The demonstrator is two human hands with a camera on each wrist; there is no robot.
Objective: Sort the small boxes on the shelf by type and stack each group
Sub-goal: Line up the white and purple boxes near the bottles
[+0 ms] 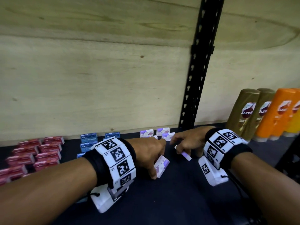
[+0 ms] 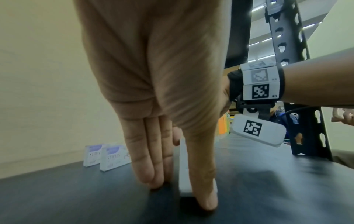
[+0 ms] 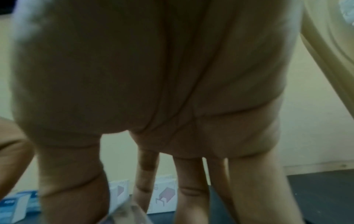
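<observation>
Two hands low over the dark shelf (image 1: 170, 200): left hand (image 1: 149, 151) pinches a white-and-purple box (image 1: 161, 166) on edge between thumb and fingers, its lower edge touching the shelf; right hand (image 1: 189, 141), just beside it, grips a second purple box (image 1: 185, 155). More purple boxes (image 1: 159, 133) wait just beyond the fingertips, blue boxes (image 1: 88, 141) and red boxes (image 1: 39, 151) outside the left wrist.

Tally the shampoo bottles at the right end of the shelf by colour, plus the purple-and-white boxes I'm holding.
Gold bottles: 2
Orange bottles: 2, one cut by the frame edge
Held purple-and-white boxes: 2, one in left hand, one in right hand
Total: 6
</observation>
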